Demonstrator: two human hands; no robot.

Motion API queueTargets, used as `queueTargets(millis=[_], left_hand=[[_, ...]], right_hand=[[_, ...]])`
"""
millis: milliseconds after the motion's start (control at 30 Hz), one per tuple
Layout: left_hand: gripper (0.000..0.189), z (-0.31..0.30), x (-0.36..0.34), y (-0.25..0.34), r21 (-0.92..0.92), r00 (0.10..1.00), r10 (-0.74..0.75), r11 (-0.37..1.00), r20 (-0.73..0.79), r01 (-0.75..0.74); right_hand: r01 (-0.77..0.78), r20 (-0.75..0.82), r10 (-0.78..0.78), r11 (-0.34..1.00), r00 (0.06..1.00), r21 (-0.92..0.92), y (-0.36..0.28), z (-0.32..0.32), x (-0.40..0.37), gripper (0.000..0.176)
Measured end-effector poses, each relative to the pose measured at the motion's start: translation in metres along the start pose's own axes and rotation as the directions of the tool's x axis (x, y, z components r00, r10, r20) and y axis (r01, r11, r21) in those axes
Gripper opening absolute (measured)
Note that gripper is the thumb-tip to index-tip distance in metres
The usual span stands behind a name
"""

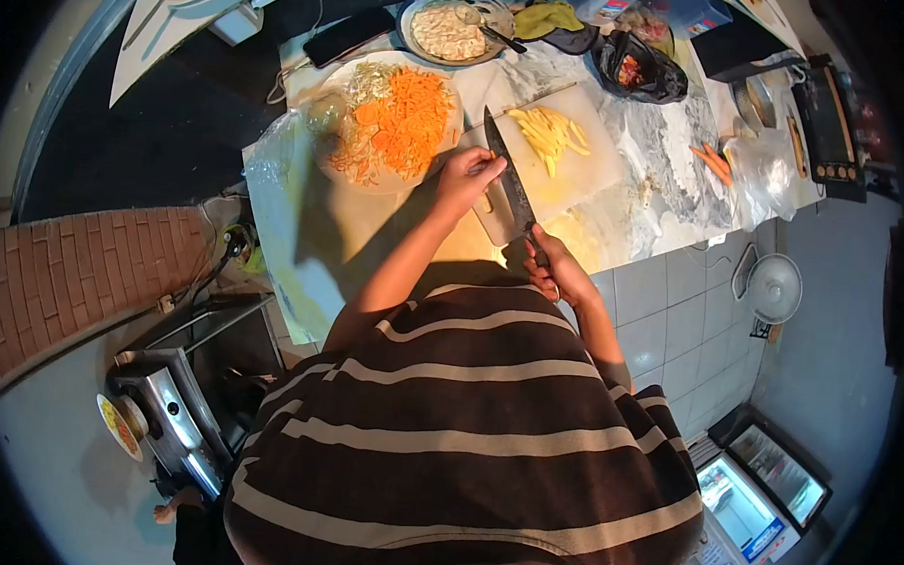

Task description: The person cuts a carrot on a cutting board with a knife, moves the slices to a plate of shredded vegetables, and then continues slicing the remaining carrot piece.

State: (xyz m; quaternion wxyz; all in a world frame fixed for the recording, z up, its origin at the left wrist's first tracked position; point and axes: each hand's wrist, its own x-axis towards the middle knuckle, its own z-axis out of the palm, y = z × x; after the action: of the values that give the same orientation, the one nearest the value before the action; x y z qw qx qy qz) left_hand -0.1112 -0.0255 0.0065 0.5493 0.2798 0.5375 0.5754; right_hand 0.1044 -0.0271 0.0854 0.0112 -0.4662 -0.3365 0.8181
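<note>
My right hand [560,269] grips the handle of a large dark knife [510,175] whose blade lies across a white cutting board [585,173]. My left hand [466,173] rests at the board's left edge beside the blade, fingers curled on a small pale piece of food. A pile of yellowish cut strips [550,135] lies on the far side of the board.
A round plate [376,180] of shredded carrot and cabbage sits left of the board. A bowl [451,28] with pale slices, a black bag [639,68], carrot sticks [713,162] and a plastic bag [765,164] crowd the marble counter. A small fan [773,289] stands on the floor at right.
</note>
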Motion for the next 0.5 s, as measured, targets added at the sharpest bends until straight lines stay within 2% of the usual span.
queueTargets(millis=[33,100,133,200,233,300,333,433,467,500], left_hand=[[0.018,-0.001,0.001,-0.002,0.002,1.0,0.0,1.0,0.01,0.0],[0.018,-0.007,0.0,-0.006,0.055,0.999,0.005,0.998,0.034,-0.007],[0.018,-0.01,0.0,-0.008,0.056,0.999,0.003,0.998,0.035,-0.005],[0.018,-0.015,0.002,-0.009,0.084,0.995,0.094,0.992,0.028,-0.096],[0.018,-0.018,0.003,-0.009,0.083,0.995,0.094,0.992,0.025,-0.096],[0.017,-0.021,0.005,-0.01,0.232,0.989,0.147,0.962,-0.003,-0.142],[0.017,-0.021,0.007,-0.011,0.231,0.989,0.148,0.963,-0.006,-0.142],[0.016,-0.016,0.013,-0.01,0.438,0.979,0.202,0.884,-0.038,-0.165],[0.016,-0.013,0.014,-0.009,0.437,0.977,0.208,0.883,-0.04,-0.17],[0.016,-0.009,0.014,-0.006,0.509,0.975,0.219,0.845,-0.045,-0.166]], right_hand=[[0.005,-0.006,-0.005,1.0,1.0,0.006,0.002,-0.001,-0.001,0.045],[0.155,-0.066,-0.174,0.961,0.983,-0.231,0.007,-0.003,-0.001,0.044],[0.154,-0.067,-0.174,0.961,0.983,-0.229,0.006,-0.003,-0.002,0.044],[0.135,-0.172,-0.222,0.902,0.96,-0.409,0.0,-0.007,-0.002,0.048],[0.134,-0.17,-0.221,0.902,0.96,-0.411,0.003,-0.014,0.004,0.048],[0.19,-0.288,-0.548,0.656,0.785,-0.731,0.009,-0.025,0.017,0.051],[0.1,-0.33,-0.519,0.638,0.788,-0.763,0.002,-0.024,0.012,0.052],[0.085,-0.33,-0.546,0.601,0.77,-0.795,0.008,-0.034,0.022,0.053],[0.088,-0.327,-0.55,0.597,0.768,-0.798,0.009,-0.038,0.022,0.053],[0.062,-0.335,-0.515,0.609,0.789,-0.791,0.006,-0.034,0.019,0.054]])
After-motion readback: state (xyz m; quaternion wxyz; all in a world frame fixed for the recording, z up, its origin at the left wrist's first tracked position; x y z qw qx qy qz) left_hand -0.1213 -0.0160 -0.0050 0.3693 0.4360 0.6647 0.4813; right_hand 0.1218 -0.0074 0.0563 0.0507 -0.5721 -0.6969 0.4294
